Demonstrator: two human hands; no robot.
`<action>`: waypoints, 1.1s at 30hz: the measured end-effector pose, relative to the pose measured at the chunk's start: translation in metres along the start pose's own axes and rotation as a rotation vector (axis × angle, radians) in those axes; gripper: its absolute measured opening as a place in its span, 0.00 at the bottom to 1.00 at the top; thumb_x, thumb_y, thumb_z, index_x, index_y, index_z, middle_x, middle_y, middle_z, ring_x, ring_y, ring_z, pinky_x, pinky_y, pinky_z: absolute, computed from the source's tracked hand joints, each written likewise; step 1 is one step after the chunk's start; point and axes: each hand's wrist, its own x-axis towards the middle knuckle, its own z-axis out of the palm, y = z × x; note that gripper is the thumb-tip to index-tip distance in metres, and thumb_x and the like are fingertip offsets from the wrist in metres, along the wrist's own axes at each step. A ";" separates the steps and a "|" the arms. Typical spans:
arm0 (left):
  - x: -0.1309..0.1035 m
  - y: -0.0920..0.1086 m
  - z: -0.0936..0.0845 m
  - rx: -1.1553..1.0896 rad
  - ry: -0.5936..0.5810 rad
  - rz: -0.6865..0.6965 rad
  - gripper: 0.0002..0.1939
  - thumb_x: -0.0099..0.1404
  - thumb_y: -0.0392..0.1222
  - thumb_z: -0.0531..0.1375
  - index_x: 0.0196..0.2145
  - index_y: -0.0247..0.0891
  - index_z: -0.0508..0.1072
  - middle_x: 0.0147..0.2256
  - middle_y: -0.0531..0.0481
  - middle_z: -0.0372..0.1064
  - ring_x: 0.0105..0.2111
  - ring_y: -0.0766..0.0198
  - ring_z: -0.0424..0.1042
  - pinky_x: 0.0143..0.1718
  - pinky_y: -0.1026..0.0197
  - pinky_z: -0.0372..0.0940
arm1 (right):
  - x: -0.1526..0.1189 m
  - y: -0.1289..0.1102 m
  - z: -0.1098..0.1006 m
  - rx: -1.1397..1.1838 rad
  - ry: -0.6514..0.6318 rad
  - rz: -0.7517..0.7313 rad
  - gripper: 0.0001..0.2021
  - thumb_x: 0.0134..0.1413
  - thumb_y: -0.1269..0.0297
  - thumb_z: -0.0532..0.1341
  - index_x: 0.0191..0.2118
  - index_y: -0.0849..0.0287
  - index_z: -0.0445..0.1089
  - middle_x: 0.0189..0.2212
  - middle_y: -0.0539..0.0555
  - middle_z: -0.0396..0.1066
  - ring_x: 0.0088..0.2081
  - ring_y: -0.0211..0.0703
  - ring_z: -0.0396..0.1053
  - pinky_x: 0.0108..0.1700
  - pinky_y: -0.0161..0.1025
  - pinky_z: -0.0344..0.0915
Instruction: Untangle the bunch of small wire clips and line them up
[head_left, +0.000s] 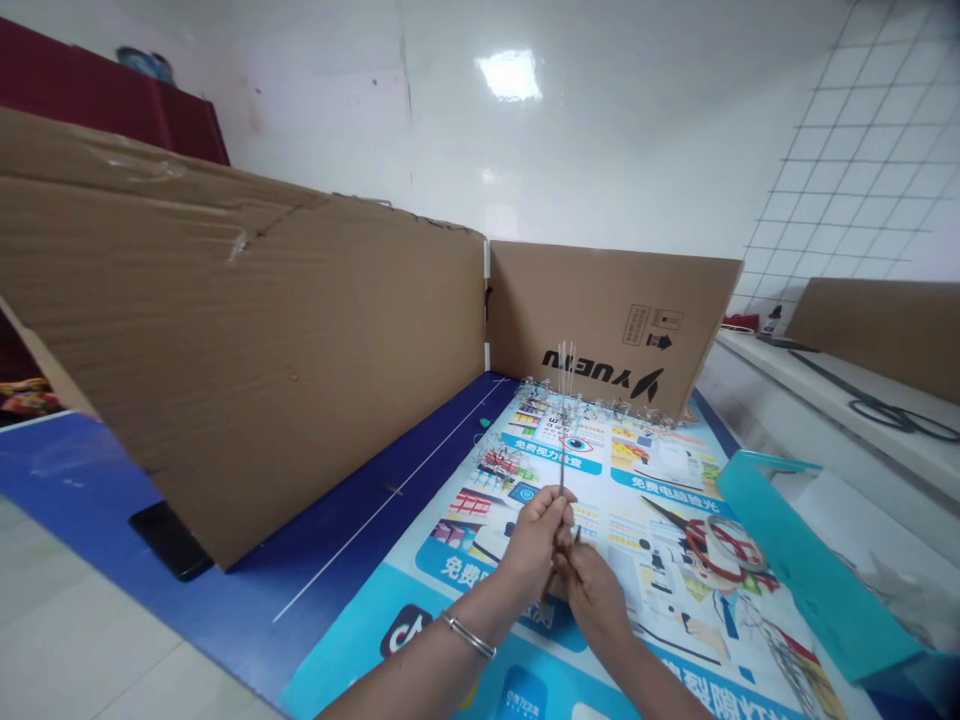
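Near the middle of the view, my left hand (541, 532), with a silver bangle (470, 636) on its wrist, pinches a bundle of thin wires (563, 430) that stands upright and fans out at the top. Just to its right and slightly lower, my right hand (595, 588) is closed and touches it. A thin brown piece shows between the two hands; what it is I cannot make out. Both hands are above a printed poster sheet (442, 640) on the blue table (330, 520).
Cardboard panels (315, 350) stand left and behind (600, 300). Wire bits (637, 410) lie along the back panel. Red-handled scissors (724, 548), a teal box (832, 580) and loose wires (787, 655) are at right. Black scissors (892, 412) rest on a white ledge (780, 375). A black phone-like object (171, 540) lies left.
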 end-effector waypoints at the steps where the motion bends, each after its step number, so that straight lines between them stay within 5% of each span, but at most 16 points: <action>1: 0.004 0.007 -0.009 0.033 0.030 0.017 0.14 0.58 0.51 0.55 0.35 0.38 0.68 0.22 0.55 0.60 0.16 0.74 0.55 0.18 0.70 0.51 | 0.000 -0.002 -0.001 0.014 0.001 -0.002 0.14 0.58 0.60 0.48 0.37 0.57 0.69 0.34 0.56 0.69 0.38 0.45 0.66 0.39 0.39 0.62; 4: 0.022 0.035 -0.057 0.186 0.175 0.087 0.17 0.58 0.52 0.54 0.40 0.39 0.67 0.25 0.54 0.62 0.17 0.73 0.55 0.18 0.70 0.50 | 0.001 -0.005 -0.005 0.063 0.000 0.040 0.15 0.58 0.58 0.48 0.46 0.54 0.66 0.41 0.56 0.68 0.42 0.45 0.66 0.42 0.38 0.62; 10: 0.046 0.075 -0.181 0.681 0.436 0.058 0.11 0.57 0.43 0.53 0.36 0.38 0.71 0.28 0.49 0.67 0.28 0.61 0.65 0.28 0.63 0.58 | 0.002 -0.014 -0.009 -0.055 -0.140 -0.021 0.13 0.58 0.63 0.49 0.30 0.54 0.69 0.30 0.51 0.68 0.35 0.42 0.65 0.38 0.36 0.60; 14: 0.042 0.070 -0.221 0.969 0.464 -0.034 0.08 0.54 0.37 0.53 0.28 0.37 0.72 0.29 0.43 0.70 0.38 0.50 0.67 0.38 0.55 0.57 | 0.003 -0.016 -0.010 -0.079 -0.154 -0.004 0.11 0.58 0.65 0.50 0.30 0.53 0.69 0.30 0.50 0.67 0.35 0.41 0.65 0.37 0.36 0.58; 19: 0.039 0.052 -0.237 1.177 0.455 -0.054 0.09 0.54 0.36 0.52 0.29 0.34 0.72 0.39 0.34 0.69 0.51 0.41 0.57 0.47 0.45 0.50 | 0.003 -0.015 -0.009 -0.070 -0.148 -0.007 0.12 0.57 0.65 0.50 0.30 0.53 0.70 0.30 0.50 0.68 0.36 0.41 0.65 0.37 0.36 0.58; 24: 0.050 0.045 -0.240 1.144 0.423 -0.044 0.09 0.55 0.41 0.54 0.29 0.35 0.72 0.42 0.36 0.68 0.52 0.43 0.57 0.48 0.47 0.50 | 0.003 -0.014 -0.008 -0.077 -0.142 -0.005 0.11 0.57 0.65 0.50 0.31 0.53 0.70 0.30 0.50 0.67 0.35 0.41 0.65 0.38 0.36 0.57; 33: 0.108 0.020 -0.188 0.675 0.248 -0.054 0.23 0.54 0.56 0.56 0.41 0.37 0.70 0.38 0.43 0.72 0.36 0.56 0.71 0.34 0.59 0.62 | 0.005 -0.013 -0.008 -0.069 -0.164 -0.008 0.12 0.58 0.64 0.50 0.30 0.53 0.69 0.29 0.50 0.67 0.35 0.41 0.64 0.37 0.36 0.57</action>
